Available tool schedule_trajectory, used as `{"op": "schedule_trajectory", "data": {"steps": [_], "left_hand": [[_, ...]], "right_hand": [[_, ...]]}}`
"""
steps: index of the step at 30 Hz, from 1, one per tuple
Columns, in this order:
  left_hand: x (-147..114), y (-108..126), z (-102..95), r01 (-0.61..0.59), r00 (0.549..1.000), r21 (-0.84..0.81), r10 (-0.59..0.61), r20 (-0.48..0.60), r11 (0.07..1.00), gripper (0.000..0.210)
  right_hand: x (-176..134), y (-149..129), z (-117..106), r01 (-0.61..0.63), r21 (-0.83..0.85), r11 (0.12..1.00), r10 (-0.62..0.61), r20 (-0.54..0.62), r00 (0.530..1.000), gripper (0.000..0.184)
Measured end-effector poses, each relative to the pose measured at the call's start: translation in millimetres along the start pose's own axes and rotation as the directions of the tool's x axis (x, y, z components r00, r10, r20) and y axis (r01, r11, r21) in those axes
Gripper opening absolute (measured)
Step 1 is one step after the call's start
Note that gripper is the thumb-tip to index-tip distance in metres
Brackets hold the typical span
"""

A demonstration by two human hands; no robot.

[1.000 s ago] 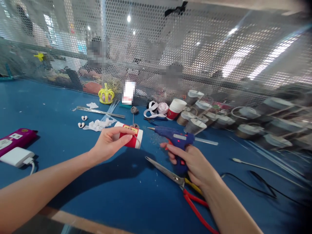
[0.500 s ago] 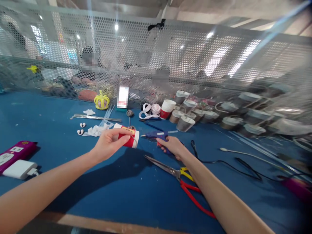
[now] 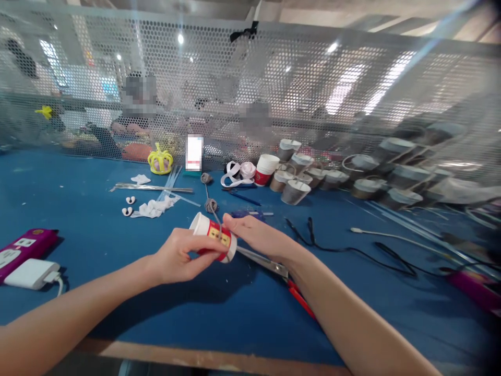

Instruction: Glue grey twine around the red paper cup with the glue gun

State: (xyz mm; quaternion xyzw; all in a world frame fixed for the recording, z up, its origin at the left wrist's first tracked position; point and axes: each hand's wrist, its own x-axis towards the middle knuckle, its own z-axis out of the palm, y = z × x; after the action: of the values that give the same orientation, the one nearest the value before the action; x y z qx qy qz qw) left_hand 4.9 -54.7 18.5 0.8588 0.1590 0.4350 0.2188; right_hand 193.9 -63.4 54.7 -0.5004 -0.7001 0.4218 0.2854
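Observation:
A red and white paper cup [image 3: 201, 223] with a yellow label lies tilted in my left hand [image 3: 182, 256], its open end to the upper left. Grey yarn [image 3: 217, 222] runs onto the cup from a small ball behind it. Against the cup's right side, my right hand [image 3: 250, 235] has its fingertips closed at the yarn; its lower fingers are partly hidden. Behind that hand the blue glue gun [image 3: 241, 213] lies on the table. Scissors [image 3: 270, 265] with a red handle lie partly under my right wrist.
A perforated metal screen [image 3: 219, 78] borders the blue table [image 3: 164, 318]. Several grey wrapped cups [image 3: 295, 192] stand back right, beside stacked paper cups [image 3: 266, 167]. Left are a purple power strip [image 3: 27, 248] and white charger [image 3: 35, 272]; a black cable [image 3: 352, 249] crosses the right side.
My right hand has let go of the glue gun, now on the table, and moved left to the cup and yarn. My left hand has brought the cup slightly right and nearer.

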Motion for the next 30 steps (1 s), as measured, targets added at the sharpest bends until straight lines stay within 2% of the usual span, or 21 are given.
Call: {"op": "schedule_trajectory", "data": {"steps": [1, 3, 6, 9, 12, 15, 18, 21, 25, 30], "left_hand": [[-1, 0, 0.4, -0.034, 0.999, 0.036, 0.033, 0.032, 0.999, 0.017], [-2, -1, 1.2, -0.062, 0.995, 0.082, 0.055, 0.085, 0.995, 0.019], [-3, -3, 2.7, -0.011, 0.992, 0.072, 0.001, 0.128, 0.997, 0.020], [-1, -4, 4.3, 0.193, 0.978, -0.098, -0.184, 0.095, 0.976, 0.018], [2, -5, 5.3, 0.412, 0.905, -0.373, -0.421, 0.059, 0.831, 0.017], [3, -9, 6.0, 0.516, 0.816, -0.545, -0.573, 0.078, 0.661, 0.018], [2, -12, 6.9, 0.556, 0.767, -0.618, -0.630, 0.122, 0.557, 0.020], [0, -13, 7.5, 0.560, 0.754, -0.644, -0.643, 0.134, 0.522, 0.019], [-1, -14, 7.5, 0.569, 0.750, -0.627, -0.649, 0.130, 0.532, 0.019], [-4, -13, 8.2, 0.567, 0.768, -0.608, -0.624, 0.146, 0.555, 0.020]], "right_hand": [[0, -2, 6, -0.023, 0.097, 0.995, 0.018, 0.048, 0.999, 0.049], [2, -3, 16, -0.061, 0.224, 0.973, 0.059, 0.016, 0.998, 0.036], [4, -1, 22, 0.021, 0.342, 0.939, 0.061, -0.229, 0.972, 0.024], [3, 1, 18, 0.110, 0.362, 0.926, 0.036, -0.373, 0.927, 0.019], [-1, 2, 11, 0.181, 0.407, 0.895, 0.019, -0.442, 0.897, 0.023], [-4, 2, 6, 0.232, 0.506, 0.831, 0.010, -0.431, 0.902, 0.029], [-6, 2, 4, 0.212, 0.587, 0.782, 0.026, -0.369, 0.929, 0.033], [-7, 2, 3, 0.187, 0.618, 0.764, 0.049, -0.343, 0.938, 0.033], [-6, 3, 2, 0.188, 0.591, 0.785, 0.043, -0.355, 0.934, 0.032], [-4, 4, 5, 0.187, 0.586, 0.789, 0.036, -0.348, 0.937, 0.033]]}}
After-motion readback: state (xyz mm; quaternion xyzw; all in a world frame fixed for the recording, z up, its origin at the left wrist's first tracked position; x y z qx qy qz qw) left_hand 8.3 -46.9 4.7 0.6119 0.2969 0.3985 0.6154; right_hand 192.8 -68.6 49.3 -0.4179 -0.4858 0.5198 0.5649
